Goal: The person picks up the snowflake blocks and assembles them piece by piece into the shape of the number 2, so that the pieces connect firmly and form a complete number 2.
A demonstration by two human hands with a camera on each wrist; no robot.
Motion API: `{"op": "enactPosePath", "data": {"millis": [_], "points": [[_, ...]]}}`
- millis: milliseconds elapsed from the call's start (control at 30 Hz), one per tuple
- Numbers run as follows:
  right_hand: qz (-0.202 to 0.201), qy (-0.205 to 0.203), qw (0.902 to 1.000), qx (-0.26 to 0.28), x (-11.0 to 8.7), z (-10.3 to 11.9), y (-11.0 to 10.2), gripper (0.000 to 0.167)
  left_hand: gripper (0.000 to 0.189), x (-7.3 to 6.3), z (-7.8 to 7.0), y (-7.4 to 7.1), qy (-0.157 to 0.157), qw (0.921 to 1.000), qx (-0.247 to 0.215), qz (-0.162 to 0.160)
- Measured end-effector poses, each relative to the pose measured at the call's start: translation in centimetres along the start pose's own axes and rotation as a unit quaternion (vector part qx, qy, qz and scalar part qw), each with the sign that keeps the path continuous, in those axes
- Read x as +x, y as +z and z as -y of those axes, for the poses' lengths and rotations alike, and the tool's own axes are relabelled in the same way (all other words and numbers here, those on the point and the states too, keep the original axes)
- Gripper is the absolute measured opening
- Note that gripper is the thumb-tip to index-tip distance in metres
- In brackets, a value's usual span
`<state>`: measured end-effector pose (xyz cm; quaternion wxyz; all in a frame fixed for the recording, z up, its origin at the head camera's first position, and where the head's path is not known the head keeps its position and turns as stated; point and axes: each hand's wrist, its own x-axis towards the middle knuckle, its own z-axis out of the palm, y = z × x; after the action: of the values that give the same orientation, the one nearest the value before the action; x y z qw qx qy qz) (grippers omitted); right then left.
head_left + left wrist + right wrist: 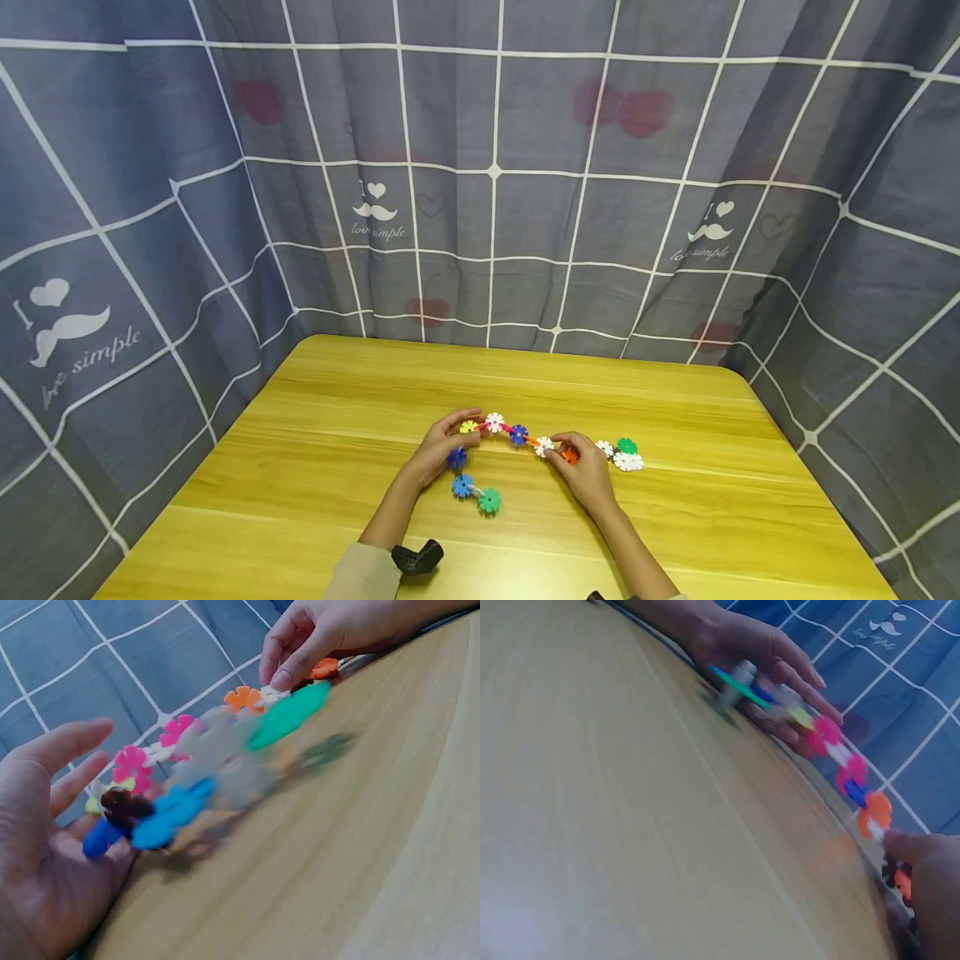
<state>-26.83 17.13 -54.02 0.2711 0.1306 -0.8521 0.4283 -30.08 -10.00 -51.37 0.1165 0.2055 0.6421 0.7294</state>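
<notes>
A chain of interlocking plastic snowflake discs (517,434) in several colours runs between the two hands. My right hand (588,473) pinches a white disc (543,447) of it between thumb and fingers, with an orange disc (570,457) showing beside the fingers. Around the yellow disc (468,427) at the bend, my left hand (433,448) keeps its fingers loosely extended, the chain lying between them and the thumb. From there the dark blue, light blue (462,485) and green (489,500) discs trail toward me. In the left wrist view this near end is blurred.
Right of the right hand lie white discs (628,462) and a green disc (627,446). The wooden table (360,392) ends at a grey checked curtain (450,208) behind and on both sides. A black strap device (417,557) sits at the left wrist.
</notes>
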Motion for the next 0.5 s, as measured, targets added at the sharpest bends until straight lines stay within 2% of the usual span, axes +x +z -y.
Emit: {"op": "enactPosePath", "data": {"millis": [133,233,367,467,500], "points": [[-0.034,0.019,0.9980,-0.051,-0.1,0.1,0.0,0.025,0.054,-0.5,-1.3,0.5,0.034,0.9967,0.071,-0.023],[-0.051,0.011,0.9947,-0.089,-0.5,0.5,0.2,0.024,0.061,-0.8,-1.8,1.0,0.064,0.9856,0.153,-0.031],[-0.056,-0.003,0.9930,-0.105,-1.4,1.8,0.6,0.020,0.074,-0.2,-0.1,1.1,0.080,0.9601,0.263,-0.050],[-0.040,0.000,0.9969,-0.067,-1.9,2.9,0.6,0.022,0.080,0.3,1.3,0.8,0.078,0.9466,0.308,-0.053],[-0.034,0.005,0.9981,-0.051,-2.0,3.1,0.6,0.024,0.080,0.4,1.3,0.8,0.076,0.9447,0.315,-0.053]]}}
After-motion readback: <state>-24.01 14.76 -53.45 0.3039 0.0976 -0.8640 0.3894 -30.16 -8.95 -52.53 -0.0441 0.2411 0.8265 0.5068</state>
